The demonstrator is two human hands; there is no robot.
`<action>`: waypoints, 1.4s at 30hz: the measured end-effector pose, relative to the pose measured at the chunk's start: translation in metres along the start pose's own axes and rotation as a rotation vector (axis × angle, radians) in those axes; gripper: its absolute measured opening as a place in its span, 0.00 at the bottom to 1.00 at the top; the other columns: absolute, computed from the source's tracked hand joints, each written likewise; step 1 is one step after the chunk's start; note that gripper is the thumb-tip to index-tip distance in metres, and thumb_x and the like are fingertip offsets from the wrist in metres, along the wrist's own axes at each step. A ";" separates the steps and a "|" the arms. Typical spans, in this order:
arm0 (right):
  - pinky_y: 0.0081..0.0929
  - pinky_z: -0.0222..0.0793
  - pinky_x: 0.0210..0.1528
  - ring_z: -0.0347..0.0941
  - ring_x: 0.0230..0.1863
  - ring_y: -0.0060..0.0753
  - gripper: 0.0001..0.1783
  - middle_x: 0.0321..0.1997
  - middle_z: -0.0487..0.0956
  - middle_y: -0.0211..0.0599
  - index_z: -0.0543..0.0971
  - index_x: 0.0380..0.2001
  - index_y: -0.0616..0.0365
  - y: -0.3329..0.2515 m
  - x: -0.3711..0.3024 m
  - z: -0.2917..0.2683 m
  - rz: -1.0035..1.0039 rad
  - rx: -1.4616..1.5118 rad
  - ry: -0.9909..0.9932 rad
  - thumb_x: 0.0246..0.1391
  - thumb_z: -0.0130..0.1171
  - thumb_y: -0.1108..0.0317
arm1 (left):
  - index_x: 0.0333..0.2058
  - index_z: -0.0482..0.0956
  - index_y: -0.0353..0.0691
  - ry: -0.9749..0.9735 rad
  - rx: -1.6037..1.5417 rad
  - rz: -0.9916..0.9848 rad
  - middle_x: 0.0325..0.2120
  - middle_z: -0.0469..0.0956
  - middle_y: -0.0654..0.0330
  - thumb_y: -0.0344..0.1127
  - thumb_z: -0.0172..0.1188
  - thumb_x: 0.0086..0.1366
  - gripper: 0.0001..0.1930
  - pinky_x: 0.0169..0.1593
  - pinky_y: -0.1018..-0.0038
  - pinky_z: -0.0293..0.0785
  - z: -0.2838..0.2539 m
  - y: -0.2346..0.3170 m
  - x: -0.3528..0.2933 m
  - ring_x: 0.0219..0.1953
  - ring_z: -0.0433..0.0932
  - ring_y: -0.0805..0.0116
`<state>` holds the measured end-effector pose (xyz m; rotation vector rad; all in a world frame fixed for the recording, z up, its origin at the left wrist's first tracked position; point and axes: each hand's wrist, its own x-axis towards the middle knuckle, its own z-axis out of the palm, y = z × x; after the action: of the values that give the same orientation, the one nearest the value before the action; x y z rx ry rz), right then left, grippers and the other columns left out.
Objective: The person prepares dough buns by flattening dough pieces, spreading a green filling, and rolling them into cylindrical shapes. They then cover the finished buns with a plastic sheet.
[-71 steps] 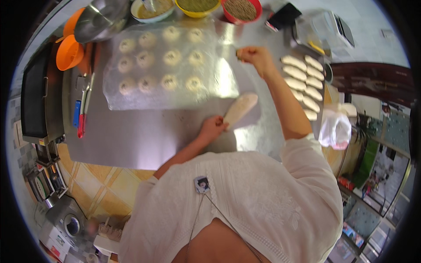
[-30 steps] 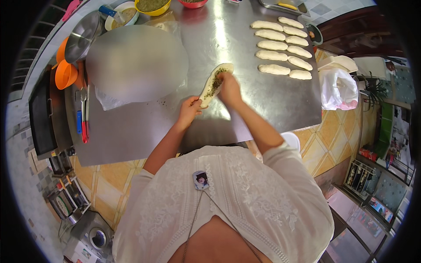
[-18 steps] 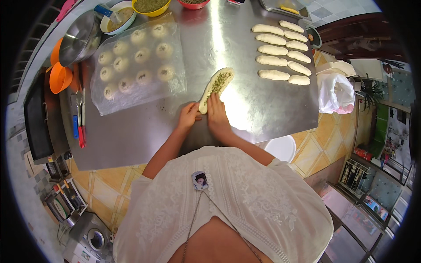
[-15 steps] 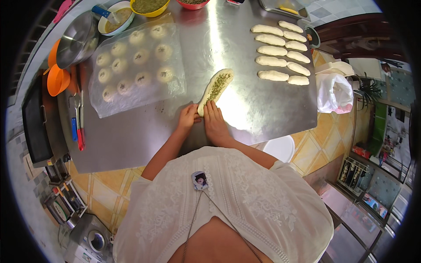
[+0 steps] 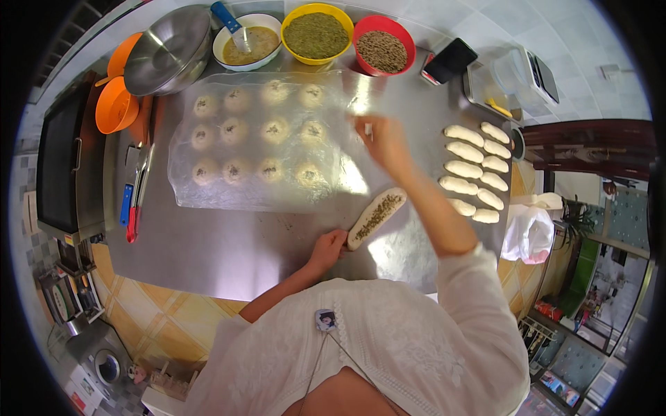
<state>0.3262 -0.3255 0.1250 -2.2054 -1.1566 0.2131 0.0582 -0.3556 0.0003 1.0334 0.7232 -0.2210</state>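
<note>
Bench: grey metal, shiny, with bright glare near its middle and right; tiled floor in yellow tones shows past its near edge.
Filled dough: one long, flattened piece lies slantwise on the bench in front of the person, with a band of green-brown crumbs along its length.
Left hand: at the dough's lower-left end, fingers curled in and fingertips touching it; whether they pinch it I cannot tell.
Left forearm: low, slanting from the lower left up to the dough.
Right hand: raised beyond the dough, near the right edge of the plastic sheet, fingers drawn narrow and pointing left, blurred; I cannot tell whether they hold anything.
Right forearm: reaches up and to the left from a bent elbow swung out to the right, passing close by the dough's far end.
Plastic sheet: clear, left of the right hand, over twelve round dough pieces in three rows of four, with dark specks on their tops.
Shaped dough: pale, plump lengths in two columns at the right.
Bowls: along the far side, a yellow bowl of green crumbs, a red bowl of brown grains, a white bowl with pale mix and a blue-handled tool, then a steel bowl.
</note>
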 end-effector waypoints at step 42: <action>0.41 0.72 0.44 0.77 0.39 0.50 0.10 0.38 0.80 0.50 0.80 0.32 0.59 0.100 -0.194 0.012 0.379 -0.054 -0.077 0.52 0.53 0.67 | 0.44 0.72 0.38 0.037 0.094 0.010 0.37 0.81 0.60 0.46 0.43 0.72 0.18 0.30 0.78 0.72 0.004 -0.005 0.010 0.35 0.83 0.67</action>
<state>0.2730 -0.5143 0.0283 -2.4692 -0.7805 0.4318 0.0649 -0.3601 -0.0084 1.1329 0.7461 -0.2294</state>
